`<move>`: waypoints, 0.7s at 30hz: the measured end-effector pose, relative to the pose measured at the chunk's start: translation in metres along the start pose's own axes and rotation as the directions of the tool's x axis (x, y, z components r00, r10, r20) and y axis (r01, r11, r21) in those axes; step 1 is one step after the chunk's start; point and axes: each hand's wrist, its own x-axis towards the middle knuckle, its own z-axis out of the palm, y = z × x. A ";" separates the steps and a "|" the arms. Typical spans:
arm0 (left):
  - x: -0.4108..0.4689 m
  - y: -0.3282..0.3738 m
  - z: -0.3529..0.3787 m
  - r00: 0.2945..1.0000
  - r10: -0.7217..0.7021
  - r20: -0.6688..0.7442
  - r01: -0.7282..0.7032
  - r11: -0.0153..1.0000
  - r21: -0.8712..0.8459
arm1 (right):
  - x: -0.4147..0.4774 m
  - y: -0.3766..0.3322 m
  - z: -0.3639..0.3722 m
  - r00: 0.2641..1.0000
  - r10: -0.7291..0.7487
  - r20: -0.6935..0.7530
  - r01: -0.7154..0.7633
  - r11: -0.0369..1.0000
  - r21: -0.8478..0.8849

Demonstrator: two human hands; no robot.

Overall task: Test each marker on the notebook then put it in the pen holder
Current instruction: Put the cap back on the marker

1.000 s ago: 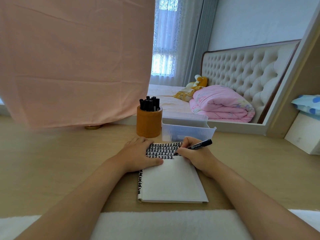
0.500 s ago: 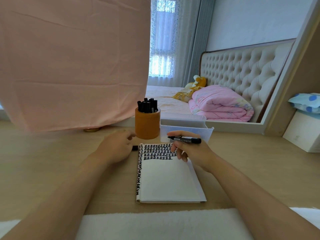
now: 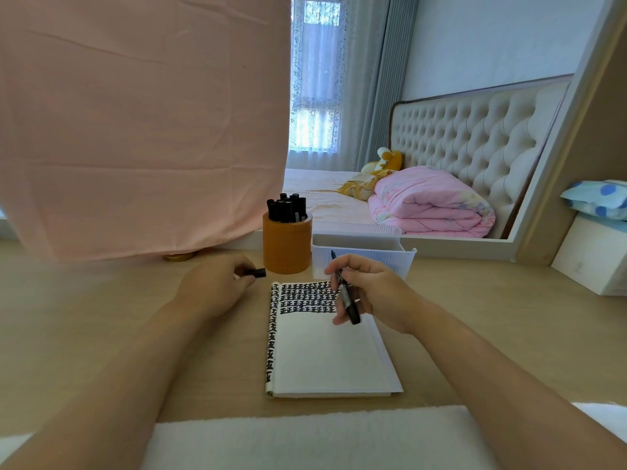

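A white notebook (image 3: 325,354) lies open on the wooden desk, its top rows filled with black marks. My right hand (image 3: 369,290) grips an uncapped black marker (image 3: 346,293) above the page's upper right, tip pointing up and away. To the notebook's upper left, my left hand (image 3: 217,286) pinches the black marker cap (image 3: 256,273) just above the desk. Behind them stands the orange pen holder (image 3: 286,245) with several black markers in it.
A clear plastic bin (image 3: 363,252) stands right of the pen holder. A pink cloth (image 3: 135,123) hangs at the back left, with a gold lid (image 3: 178,256) under its edge. A white box (image 3: 593,259) sits at the far right. A white towel (image 3: 305,439) covers the desk's near edge.
My right hand lifted the marker off the page and turned it from level to tip-up. My left hand left the notebook, moved left and picked up the cap.
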 end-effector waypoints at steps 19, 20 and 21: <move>-0.010 0.046 0.018 0.970 0.243 -0.022 -0.242 0.949 -0.200 | 0.010 0.015 -0.002 0.917 -0.303 -0.261 -0.002 0.649 -0.761; -0.010 0.047 0.018 0.968 0.250 -0.014 -0.247 0.947 -0.205 | 0.010 0.014 0.000 0.917 -0.309 -0.252 0.008 0.647 -0.763; -0.011 0.049 0.018 0.966 0.259 -0.006 -0.255 0.944 -0.209 | 0.009 0.013 0.001 0.918 -0.313 -0.243 0.019 0.647 -0.763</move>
